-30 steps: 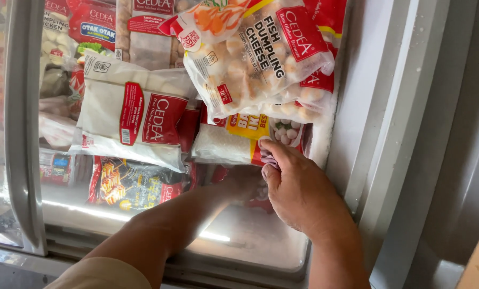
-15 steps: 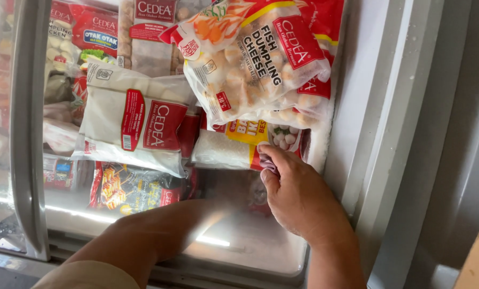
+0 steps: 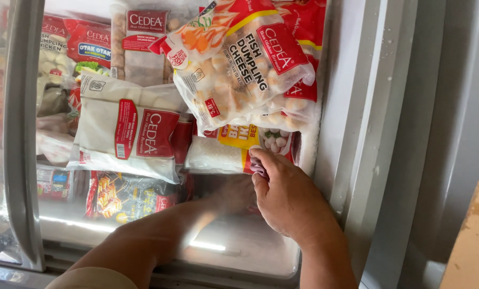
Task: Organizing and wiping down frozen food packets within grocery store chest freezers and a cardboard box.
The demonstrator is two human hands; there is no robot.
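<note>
**Both hands inside the chest freezer**

Your right hand (image 3: 287, 200) lies knuckles-up at the freezer's (image 3: 352, 107) right wall, fingers curled onto the lower edge of a yellow-and-red pouch of white balls (image 3: 250, 147). Your left hand (image 3: 231, 192) reaches in under the glass lid (image 3: 239, 246), blurred; you cannot tell whether it grips anything. The pouch lies under a large clear bag of dumplings (image 3: 239, 69), beside a white packet with a red label (image 3: 127, 134).
</note>
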